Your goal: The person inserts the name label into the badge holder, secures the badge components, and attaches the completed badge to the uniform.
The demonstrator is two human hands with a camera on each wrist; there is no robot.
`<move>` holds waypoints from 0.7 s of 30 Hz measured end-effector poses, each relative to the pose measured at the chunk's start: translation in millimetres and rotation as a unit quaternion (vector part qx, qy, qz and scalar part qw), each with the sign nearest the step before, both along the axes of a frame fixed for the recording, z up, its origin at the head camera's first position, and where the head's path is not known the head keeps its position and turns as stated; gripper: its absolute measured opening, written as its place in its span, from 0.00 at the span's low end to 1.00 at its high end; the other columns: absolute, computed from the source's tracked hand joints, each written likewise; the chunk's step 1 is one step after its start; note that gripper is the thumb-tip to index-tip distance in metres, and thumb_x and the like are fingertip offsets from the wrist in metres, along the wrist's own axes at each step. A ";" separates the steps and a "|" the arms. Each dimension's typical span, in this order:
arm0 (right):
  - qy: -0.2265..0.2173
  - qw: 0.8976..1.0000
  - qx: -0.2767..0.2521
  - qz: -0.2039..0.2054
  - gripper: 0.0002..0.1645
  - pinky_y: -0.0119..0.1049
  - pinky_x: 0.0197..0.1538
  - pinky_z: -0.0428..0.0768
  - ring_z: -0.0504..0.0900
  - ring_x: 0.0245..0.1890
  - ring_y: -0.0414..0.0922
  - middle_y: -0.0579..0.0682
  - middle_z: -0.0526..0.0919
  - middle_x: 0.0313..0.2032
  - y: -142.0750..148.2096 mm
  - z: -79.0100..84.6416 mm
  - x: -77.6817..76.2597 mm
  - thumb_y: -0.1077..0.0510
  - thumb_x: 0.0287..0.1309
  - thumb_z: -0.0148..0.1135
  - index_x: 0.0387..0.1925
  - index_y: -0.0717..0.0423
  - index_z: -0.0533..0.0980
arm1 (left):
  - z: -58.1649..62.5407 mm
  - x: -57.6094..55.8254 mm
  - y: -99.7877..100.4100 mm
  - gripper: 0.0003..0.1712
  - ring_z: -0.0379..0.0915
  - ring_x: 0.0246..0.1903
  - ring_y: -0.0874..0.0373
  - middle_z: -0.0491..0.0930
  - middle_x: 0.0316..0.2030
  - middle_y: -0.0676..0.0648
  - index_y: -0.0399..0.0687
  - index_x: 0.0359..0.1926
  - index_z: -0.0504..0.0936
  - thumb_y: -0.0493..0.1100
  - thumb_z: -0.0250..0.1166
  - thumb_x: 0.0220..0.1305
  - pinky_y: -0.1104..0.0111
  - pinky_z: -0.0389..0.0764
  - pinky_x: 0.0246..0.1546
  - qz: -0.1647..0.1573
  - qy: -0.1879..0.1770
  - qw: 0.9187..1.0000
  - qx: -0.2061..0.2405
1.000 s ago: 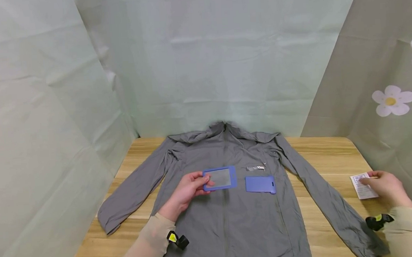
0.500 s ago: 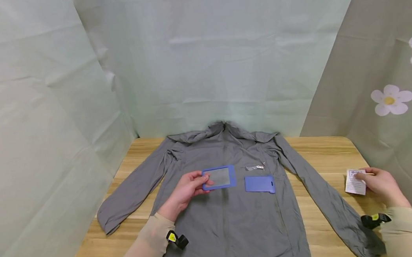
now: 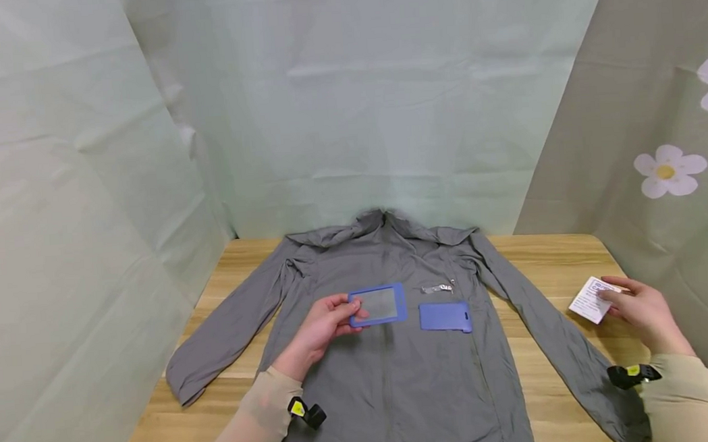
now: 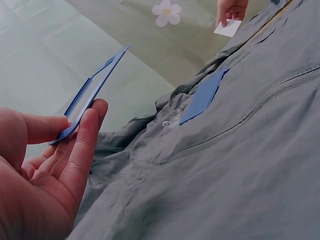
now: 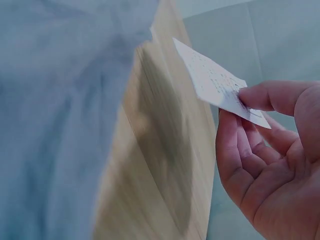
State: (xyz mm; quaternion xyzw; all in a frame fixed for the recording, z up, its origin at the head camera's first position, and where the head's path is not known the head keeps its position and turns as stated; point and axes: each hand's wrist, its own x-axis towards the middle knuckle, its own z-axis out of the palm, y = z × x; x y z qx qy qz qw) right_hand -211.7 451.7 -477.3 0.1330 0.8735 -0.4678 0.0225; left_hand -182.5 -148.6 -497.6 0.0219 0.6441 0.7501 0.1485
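Observation:
My left hand point(image 3: 324, 327) pinches the left end of a blue badge holder frame point(image 3: 399, 303) with a clear window, held above the grey jacket point(image 3: 352, 383). In the left wrist view the frame point(image 4: 85, 102) is tilted, thumb on one face and fingers behind. My right hand point(image 3: 645, 308) holds a white printed card point(image 3: 591, 300) over the table's right side. The right wrist view shows the card point(image 5: 215, 82) between thumb and fingers. A second blue badge piece point(image 3: 445, 317) lies flat on the jacket, and a metal badge clip with a clear strap point(image 3: 438, 288) lies just above it.
The jacket is spread out on a wooden table point(image 3: 551, 263), its right-hand sleeve point(image 3: 555, 330) running between the badge pieces and my right hand. Pale fabric walls point(image 3: 353, 113) enclose the table at the back and sides, with flowers printed on the right.
My right hand has moved left with the white card, which has turned and now slants. My left hand and the frame have stayed in nearly the same place.

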 end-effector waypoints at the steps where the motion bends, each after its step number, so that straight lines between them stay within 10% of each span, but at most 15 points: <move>1: 0.003 1.000 -0.001 0.000 0.39 0.29 0.36 0.85 0.78 0.32 0.32 0.44 0.78 0.40 -1.9 -0.8 0.0 0.52 0.78 0.61 0.73 0.79 0.62 | 0.4 0.0 0.5 0.21 0.89 0.34 0.60 0.90 0.36 0.46 0.22 0.57 0.75 0.40 0.64 0.80 0.66 0.90 0.39 0.000 0.001 1.000 0.000; 9: 0.065 0.992 -0.098 -0.046 0.20 0.26 0.35 0.86 0.81 0.31 0.31 0.37 0.78 0.35 -23.6 -6.7 -1.7 0.57 0.76 0.63 0.57 0.70 0.76 | 3.2 -0.5 3.0 0.22 0.89 0.35 0.60 0.90 0.36 0.46 0.21 0.58 0.74 0.40 0.64 0.80 0.67 0.90 0.39 -0.002 0.002 1.000 0.002; 12: 0.095 0.971 -0.205 -0.079 0.01 0.25 0.34 0.86 0.83 0.30 0.32 0.35 0.81 0.32 -32.8 -7.7 -2.0 0.62 0.73 0.67 0.43 0.54 0.81 | 3.0 -0.8 3.7 0.21 0.89 0.34 0.60 0.90 0.36 0.46 0.22 0.58 0.75 0.40 0.64 0.80 0.67 0.90 0.39 -0.002 0.003 1.000 -0.001; 18: 0.115 0.928 -0.328 -0.133 0.09 0.25 0.34 0.86 0.85 0.29 0.33 0.37 0.84 0.31 -50.6 -3.3 -2.0 0.65 0.69 0.70 0.36 0.47 0.82 | 0.9 -2.7 5.7 0.19 0.88 0.34 0.59 0.90 0.37 0.45 0.25 0.55 0.77 0.41 0.65 0.80 0.66 0.90 0.40 -0.003 0.004 1.000 -0.006; 21: 0.111 0.923 -0.345 -0.132 0.10 0.25 0.34 0.86 0.86 0.29 0.34 0.38 0.84 0.32 -59.6 -0.1 -2.6 0.66 0.71 0.69 0.36 0.46 0.83 | 0.6 -5.7 7.3 0.16 0.88 0.34 0.59 0.90 0.37 0.45 0.29 0.52 0.78 0.42 0.65 0.80 0.66 0.90 0.39 -0.004 0.007 1.000 -0.003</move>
